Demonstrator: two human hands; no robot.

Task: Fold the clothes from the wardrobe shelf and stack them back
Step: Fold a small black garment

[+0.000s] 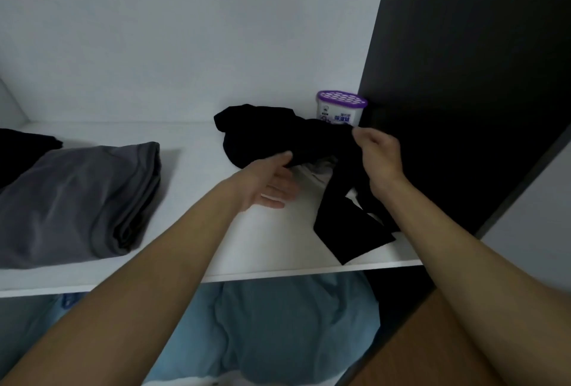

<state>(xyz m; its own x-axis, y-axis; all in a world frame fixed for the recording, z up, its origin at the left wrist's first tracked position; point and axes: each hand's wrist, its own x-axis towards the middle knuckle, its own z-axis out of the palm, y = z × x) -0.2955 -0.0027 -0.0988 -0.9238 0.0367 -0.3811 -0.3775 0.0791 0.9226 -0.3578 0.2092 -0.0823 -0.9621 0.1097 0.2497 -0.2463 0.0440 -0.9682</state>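
The right hand pinches the black cloth lying on the white shelf (near a purple tub). The left hand touches it, fingers straight and wide.

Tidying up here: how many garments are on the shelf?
3: folded grey garment front left, black item behind it, crumpled black garment held at right; more may hide underneath.

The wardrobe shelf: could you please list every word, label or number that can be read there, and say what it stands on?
White tub with purple lid: its label carries large blue Chinese characters with smaller print above them, all too blurred to read for certain.
Black garment: no text shows.
Grey folded garment: no text shows.
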